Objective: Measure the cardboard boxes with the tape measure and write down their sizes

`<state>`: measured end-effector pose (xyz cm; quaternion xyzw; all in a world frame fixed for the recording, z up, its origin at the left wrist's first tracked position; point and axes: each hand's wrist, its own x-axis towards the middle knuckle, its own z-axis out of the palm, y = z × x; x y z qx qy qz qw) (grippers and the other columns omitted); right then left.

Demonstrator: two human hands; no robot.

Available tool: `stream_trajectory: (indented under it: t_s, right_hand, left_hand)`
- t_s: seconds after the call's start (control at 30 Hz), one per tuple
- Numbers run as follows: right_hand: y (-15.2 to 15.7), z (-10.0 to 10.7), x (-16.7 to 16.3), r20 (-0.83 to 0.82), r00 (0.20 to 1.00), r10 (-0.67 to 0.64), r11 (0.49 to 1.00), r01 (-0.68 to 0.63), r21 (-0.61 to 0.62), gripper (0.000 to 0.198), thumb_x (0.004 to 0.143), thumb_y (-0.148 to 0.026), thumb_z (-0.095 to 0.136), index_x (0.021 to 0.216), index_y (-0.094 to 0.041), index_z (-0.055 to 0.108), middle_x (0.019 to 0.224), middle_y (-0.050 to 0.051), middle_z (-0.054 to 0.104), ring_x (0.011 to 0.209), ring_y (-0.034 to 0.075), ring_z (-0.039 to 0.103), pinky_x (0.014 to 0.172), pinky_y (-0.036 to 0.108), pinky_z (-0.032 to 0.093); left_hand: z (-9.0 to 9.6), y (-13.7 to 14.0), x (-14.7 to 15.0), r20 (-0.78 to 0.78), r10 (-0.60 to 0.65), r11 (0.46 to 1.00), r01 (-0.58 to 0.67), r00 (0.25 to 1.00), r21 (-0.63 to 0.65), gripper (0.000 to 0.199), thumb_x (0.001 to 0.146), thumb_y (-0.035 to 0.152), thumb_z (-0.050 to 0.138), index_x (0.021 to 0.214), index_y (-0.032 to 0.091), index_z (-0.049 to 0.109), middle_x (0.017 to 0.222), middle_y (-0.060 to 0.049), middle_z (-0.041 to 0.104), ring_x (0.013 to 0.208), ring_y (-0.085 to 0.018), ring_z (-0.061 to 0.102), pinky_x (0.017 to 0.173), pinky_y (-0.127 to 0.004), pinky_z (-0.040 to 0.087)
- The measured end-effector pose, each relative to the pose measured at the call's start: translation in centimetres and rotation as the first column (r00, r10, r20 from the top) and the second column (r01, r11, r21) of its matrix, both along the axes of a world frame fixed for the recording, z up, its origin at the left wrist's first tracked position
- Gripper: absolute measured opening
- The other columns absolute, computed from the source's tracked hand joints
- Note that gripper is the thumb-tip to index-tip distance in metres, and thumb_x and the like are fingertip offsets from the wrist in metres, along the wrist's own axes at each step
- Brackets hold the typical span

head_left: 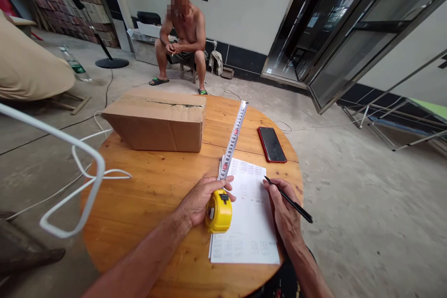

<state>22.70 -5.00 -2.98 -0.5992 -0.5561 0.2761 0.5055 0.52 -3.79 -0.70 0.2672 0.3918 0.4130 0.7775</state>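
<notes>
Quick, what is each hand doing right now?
Left hand: holding the yellow tape measure, its blade drawn out.
Right hand: closed around a black pen.

1. The surface (153,181) is round, with orange-brown wood grain.
2. A closed cardboard box (157,125) sits at its far left.
3. A red-edged phone (271,144) lies near the right rim, dark screen up.
4. Printed sheets (244,223) lie stacked, slightly askew, on the near right part.
</notes>
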Motion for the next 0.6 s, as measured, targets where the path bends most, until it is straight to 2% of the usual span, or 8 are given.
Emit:
stream_trajectory:
  t_s: [0.27,0.4,0.6]
  right_hand:
    - [-0.17,-0.46,0.08,-0.054,0.997,0.058,0.998,-0.059,-0.024,0.019,0.086,-0.038,0.055,0.098,-0.023,0.058,0.096,0.006,0.068,0.094,0.023,0.063,0.089,0.041,0.044]
    - [-0.11,-0.25,-0.03,-0.038,0.999,0.036,0.999,-0.037,-0.02,0.02,0.085,-0.039,0.056,0.096,-0.023,0.059,0.093,0.006,0.069,0.093,0.024,0.063,0.088,0.041,0.045]
    - [0.04,-0.14,0.07,-0.053,0.999,0.009,1.0,-0.01,-0.025,0.021,0.084,-0.04,0.055,0.095,-0.023,0.059,0.088,0.005,0.07,0.092,0.024,0.064,0.086,0.04,0.046]
  left_hand:
    - [-0.42,-0.4,0.5,0.03,-0.057,0.998,0.056,0.998,0.018,0.02,0.075,0.032,0.065,0.07,0.013,0.065,0.075,-0.015,0.072,0.093,-0.028,0.066,0.064,-0.025,0.044]
    - [-0.41,-0.4,0.51,0.038,-0.051,0.999,0.05,0.998,0.021,0.019,0.074,0.032,0.065,0.069,0.014,0.065,0.074,-0.014,0.072,0.1,-0.029,0.064,0.07,-0.026,0.044]
    - [-0.2,-0.09,0.4,0.04,-0.036,0.999,0.037,0.999,-0.011,0.02,0.074,0.031,0.065,0.065,0.013,0.065,0.086,-0.016,0.072,0.093,-0.027,0.066,0.063,-0.024,0.043]
